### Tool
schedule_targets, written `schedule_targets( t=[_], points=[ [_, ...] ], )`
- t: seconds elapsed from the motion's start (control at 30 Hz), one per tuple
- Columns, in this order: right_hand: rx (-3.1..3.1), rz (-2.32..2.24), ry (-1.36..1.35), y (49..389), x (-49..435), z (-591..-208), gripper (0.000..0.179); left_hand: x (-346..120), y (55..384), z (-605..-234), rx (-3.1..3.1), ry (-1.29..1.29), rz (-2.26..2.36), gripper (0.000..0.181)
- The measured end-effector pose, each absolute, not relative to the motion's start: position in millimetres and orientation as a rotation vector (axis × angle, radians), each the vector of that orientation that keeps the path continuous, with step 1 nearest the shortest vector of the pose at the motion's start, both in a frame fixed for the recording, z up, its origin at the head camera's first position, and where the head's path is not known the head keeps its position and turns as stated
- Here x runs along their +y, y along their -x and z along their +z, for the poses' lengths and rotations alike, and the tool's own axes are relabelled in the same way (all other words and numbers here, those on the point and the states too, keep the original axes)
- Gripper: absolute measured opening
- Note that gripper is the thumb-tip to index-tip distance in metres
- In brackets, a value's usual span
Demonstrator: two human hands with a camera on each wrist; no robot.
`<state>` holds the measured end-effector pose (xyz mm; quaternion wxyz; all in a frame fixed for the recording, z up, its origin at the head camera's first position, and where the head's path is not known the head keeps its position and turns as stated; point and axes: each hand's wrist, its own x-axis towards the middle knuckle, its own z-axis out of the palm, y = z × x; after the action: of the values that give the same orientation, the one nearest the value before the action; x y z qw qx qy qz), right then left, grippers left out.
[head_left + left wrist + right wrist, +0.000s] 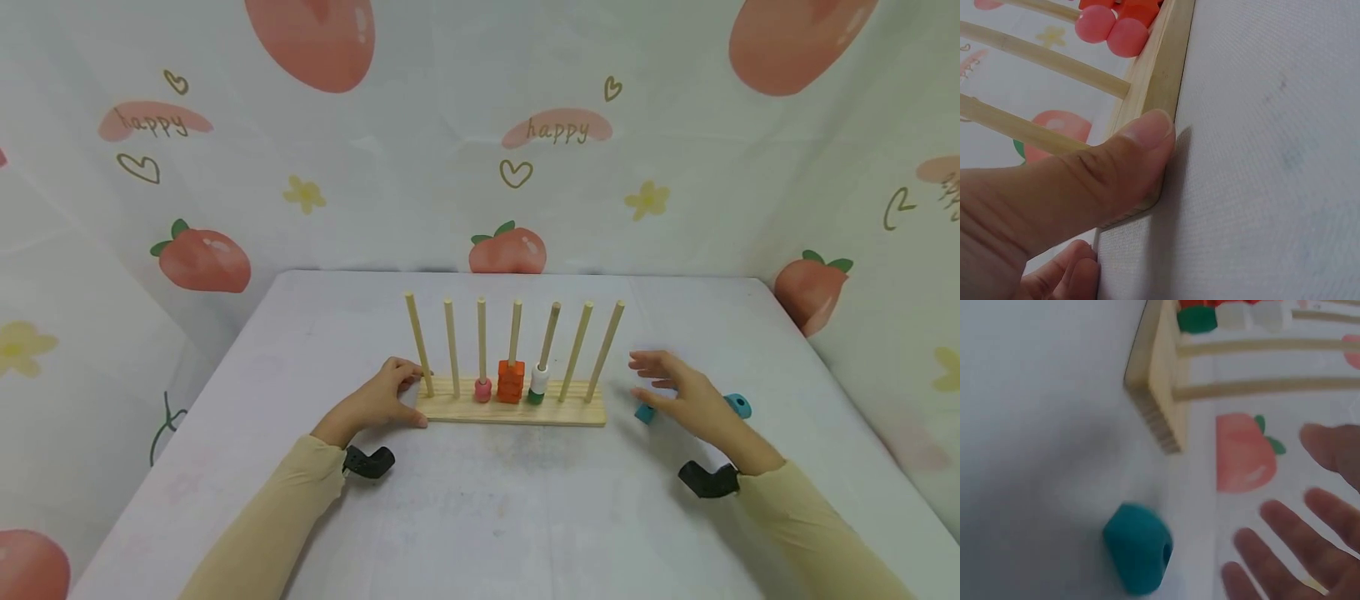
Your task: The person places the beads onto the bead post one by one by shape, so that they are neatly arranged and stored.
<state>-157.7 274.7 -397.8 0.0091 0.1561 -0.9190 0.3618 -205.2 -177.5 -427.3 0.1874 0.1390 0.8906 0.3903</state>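
A wooden peg board [517,411] with several upright pegs stands mid-table. My left hand [378,400] grips its left end, with the thumb [1141,140] along the front edge and the other fingers toward the back. Pink round beads [483,390], orange-red blocks [511,382] and a white-over-green stack [537,384] sit on three neighbouring pegs. Off the board's right end, my right hand [686,400] hovers with fingers spread and nothing held. Below it on the table lies a faceted blue bead [1138,549], partly covered by the hand in the head view.
Another blue piece [738,406] with a hole lies just beyond the right wrist. Black camera mounts [708,480] sit on both wrists. The white-covered table [495,517] meets a printed cloth backdrop [420,167] at its far edge.
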Motion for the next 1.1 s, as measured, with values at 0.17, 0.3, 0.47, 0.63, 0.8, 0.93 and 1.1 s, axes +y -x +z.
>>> schedule_targets(
  t=[0.17, 0.3, 0.47, 0.63, 0.8, 0.93, 1.1],
  points=[
    [-3.004, 1.145, -0.529, 161, 289, -401, 0.044, -177, 204, -426, 2.503, -0.383, 1.098, 0.079],
    [-3.077, 1.159, -0.553, 164, 298, -403, 0.044, -178, 205, -427, 2.509, -0.393, 1.097, 0.078],
    [-3.144, 1.171, -0.586, 169, 303, -404, 0.045, -179, 206, -429, 2.515, -0.392, 1.094, 0.078],
    [-3.185, 1.182, -0.628, 172, 307, -406, 0.046, -179, 206, -428, 2.513, -0.387, 1.095, 0.079],
    [-3.199, 1.173, -0.665, 177, 309, -409, 0.041, -179, 206, -427, 2.518, -0.381, 1.090, 0.079],
    [-3.210, 1.145, -0.680, 181, 309, -412, 0.033, -179, 206, -428, 2.509, -0.373, 1.102, 0.080],
    [-3.231, 1.157, -0.666, 182, 306, -413, 0.026, -179, 206, -430, 2.502, -0.379, 1.101, 0.082]
  ],
)
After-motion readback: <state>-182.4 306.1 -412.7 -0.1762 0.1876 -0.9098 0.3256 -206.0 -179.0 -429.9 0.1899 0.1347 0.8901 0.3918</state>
